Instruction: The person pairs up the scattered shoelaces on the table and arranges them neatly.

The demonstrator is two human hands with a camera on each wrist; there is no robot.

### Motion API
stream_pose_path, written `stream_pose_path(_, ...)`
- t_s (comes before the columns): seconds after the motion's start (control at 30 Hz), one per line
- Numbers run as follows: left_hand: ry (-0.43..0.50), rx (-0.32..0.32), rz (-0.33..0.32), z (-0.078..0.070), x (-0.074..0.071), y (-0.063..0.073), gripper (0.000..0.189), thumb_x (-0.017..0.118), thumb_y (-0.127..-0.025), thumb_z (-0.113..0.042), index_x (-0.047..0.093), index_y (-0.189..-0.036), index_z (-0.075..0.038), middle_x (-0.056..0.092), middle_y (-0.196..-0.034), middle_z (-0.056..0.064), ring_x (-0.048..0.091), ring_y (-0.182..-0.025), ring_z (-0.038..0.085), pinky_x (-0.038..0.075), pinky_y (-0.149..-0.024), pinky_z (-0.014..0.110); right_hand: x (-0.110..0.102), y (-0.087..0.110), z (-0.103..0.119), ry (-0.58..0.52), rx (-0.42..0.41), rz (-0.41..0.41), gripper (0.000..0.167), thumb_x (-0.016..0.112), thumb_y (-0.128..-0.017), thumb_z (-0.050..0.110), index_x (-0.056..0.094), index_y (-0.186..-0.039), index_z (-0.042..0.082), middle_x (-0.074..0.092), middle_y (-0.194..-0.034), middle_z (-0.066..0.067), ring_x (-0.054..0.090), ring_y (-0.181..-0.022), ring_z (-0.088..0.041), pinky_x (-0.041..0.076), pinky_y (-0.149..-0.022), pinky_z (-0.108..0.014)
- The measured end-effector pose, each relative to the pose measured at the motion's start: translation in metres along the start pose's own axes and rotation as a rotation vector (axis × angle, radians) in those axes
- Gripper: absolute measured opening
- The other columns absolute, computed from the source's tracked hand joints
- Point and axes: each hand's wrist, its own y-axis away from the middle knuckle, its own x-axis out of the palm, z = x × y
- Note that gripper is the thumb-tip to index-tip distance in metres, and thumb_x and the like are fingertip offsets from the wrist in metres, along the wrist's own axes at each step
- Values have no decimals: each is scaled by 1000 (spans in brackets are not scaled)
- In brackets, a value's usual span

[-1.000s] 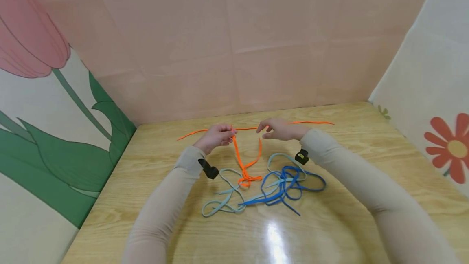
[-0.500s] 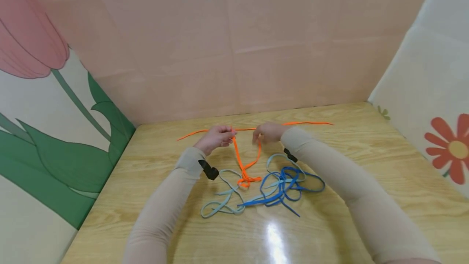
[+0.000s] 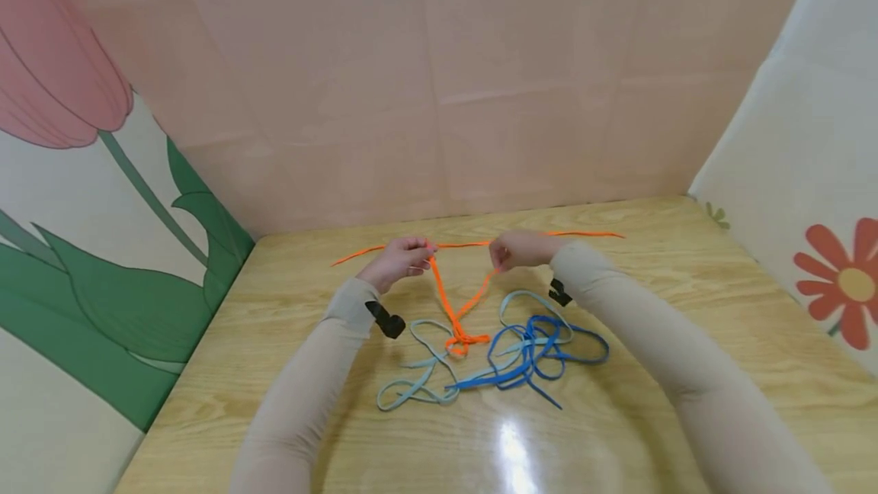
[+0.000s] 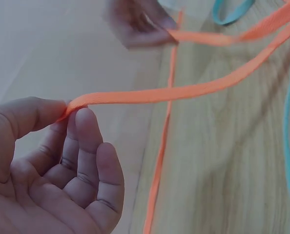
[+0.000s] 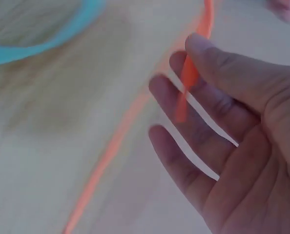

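An orange flat shoelace (image 3: pixel 443 292) rises in a V from a small tangle on the table. My left hand (image 3: pixel 398 261) pinches one end of it between thumb and forefinger, and the left wrist view shows that lace (image 4: pixel 145 96) running off to the right. With thumb and fingertips my right hand (image 3: pixel 519 249) pinches the other end; in the right wrist view a short tip of the lace (image 5: pixel 190 78) hangs past the thumb. Behind both hands a second orange strand (image 3: pixel 463 245) lies across the table, partly covered by the right hand.
A light teal shoelace (image 3: pixel 418 396) lies in loops in front of the hands. Tangled with it at the right is a blue shoelace (image 3: pixel 528 357). The wooden table (image 3: pixel 274 402) meets a pink backdrop (image 3: pixel 439 136) at its far edge.
My right hand reaches down to the loose orange end, takes it and draws it slightly right, so that strand straightens. The left hand keeps its pinch, shifting slightly left.
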Motion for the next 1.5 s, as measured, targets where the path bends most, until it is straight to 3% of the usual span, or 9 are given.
stream_pose_path(0.1, 22, 1, -47, -1, -4, 1, 30, 53, -101, -20, 55, -123, 0, 59, -113, 9, 59, -85, 13, 45, -101, 46, -18, 6, 4, -153, 42, -65, 2, 65, -91, 4, 63, -91, 3, 65, -88, -9, 59, -81, -19, 50, -73, -29)
stream_pose_path(0.33, 135, 71, -291, -12, -17, 1, 16, 57, -99, -17, 58, -109, -5, 61, -93, 0, 60, -77, 12, 52, -70, 21, -74, 71, 2, -455, 185, -419, 20, 67, -92, 19, 68, -106, 5, 72, -99, 2, 66, -95, -12, 50, -84, -22)
stream_pose_path(0.4, 226, 119, -396, -15, -26, 3, 14, 58, -98, -17, 57, -106, -6, 60, -88, -2, 60, -75, 12, 52, -69, 21, -83, 83, -10, -627, 170, -568, 22, 66, -93, 17, 67, -109, 3, 73, -97, 4, 68, -95, -13, 52, -86, -22)
stream_pose_path(0.53, 435, 236, -603, -19, -48, 8, 12, 63, -94, -15, 55, -98, -8, 66, -83, -1, 62, -67, 9, 52, -64, 20, -85, 95, -41, -947, 12, -891, 18, 63, -91, 0, 66, -108, -3, 74, -92, -1, 71, -84, -11, 55, -79, -22)
stream_pose_path(0.67, 508, 246, -740, -15, -70, 16, 14, 68, -90, -13, 57, -94, -6, 69, -84, 3, 62, -61, 7, 52, -61, 21, -79, 108, -69, -1009, 64, -1100, 20, 67, -86, -4, 65, -106, -10, 74, -86, -3, 70, -76, -11, 57, -72, -21)
stream_pose_path(0.87, 564, 156, -884, 14, -106, 16, 9, 72, -86, -12, 64, -88, -7, 63, -81, 0, 57, -62, 7, 52, -59, 19, -62, 140, -107, -769, 409, -1157, 22, 70, -88, 13, 68, -105, -1, 70, -78, 13, 68, -71, -1, 54, -69, -15)
stream_pose_path(1.07, 543, 135, -1043, 41, -133, 18, 11, 71, -87, -10, 63, -80, -11, 63, -76, -4, 55, -60, 6, 50, -57, 17, -44, 162, -128, -416, 690, -1028, 32, 62, -94, 29, 65, -109, 1, 58, -68, 34, 61, -64, 13, 45, -62, -8)
stream_pose_path(1.3, 582, 158, -1048, 33, -129, 26, 10, 69, -87, -4, 62, -80, -5, 67, -78, 0, 58, -57, 7, 53, -58, 19, -38, 162, -134, -359, 705, -1053, 38, 62, -94, 29, 62, -111, -4, 52, -63, 36, 56, -60, 16, 46, -60, -7)
stream_pose_path(1.5, 638, 110, -920, 22, -116, 33, 4, 66, -89, -1, 61, -89, -1, 68, -89, 7, 65, -67, 11, 54, -89, 35, -30, 161, -140, -490, 572, -1079, 34, 64, -92, 26, 63, -106, -5, 62, -73, 26, 62, -65, 8, 52, -63, -11)
